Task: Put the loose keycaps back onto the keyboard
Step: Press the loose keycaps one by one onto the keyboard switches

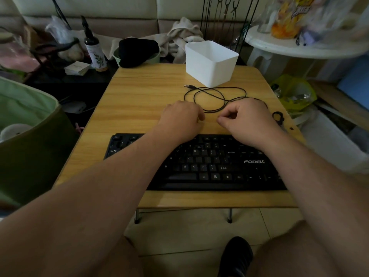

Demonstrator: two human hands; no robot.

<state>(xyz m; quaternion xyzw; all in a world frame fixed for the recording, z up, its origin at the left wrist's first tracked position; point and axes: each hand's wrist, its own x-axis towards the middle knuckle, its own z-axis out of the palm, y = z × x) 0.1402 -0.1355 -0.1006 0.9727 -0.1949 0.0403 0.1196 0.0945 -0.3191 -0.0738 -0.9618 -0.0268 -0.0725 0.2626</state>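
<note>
Black keyboard (209,162) lengthwise left-to-right, both hands' grip beyond its far edge, fingers curled, contents untellable.

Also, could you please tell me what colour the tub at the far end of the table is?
The tub is plain white, seen in the head view.

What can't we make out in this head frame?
- Head view: the white plastic bin's contents, hidden by its walls.
- Whatever the left hand or right hand holds, covered by curled fingers.
- Part of the black keyboard, covered by both forearms.
- Loose keycaps: none visible.
- Items on the white round side table, blurred.
</note>
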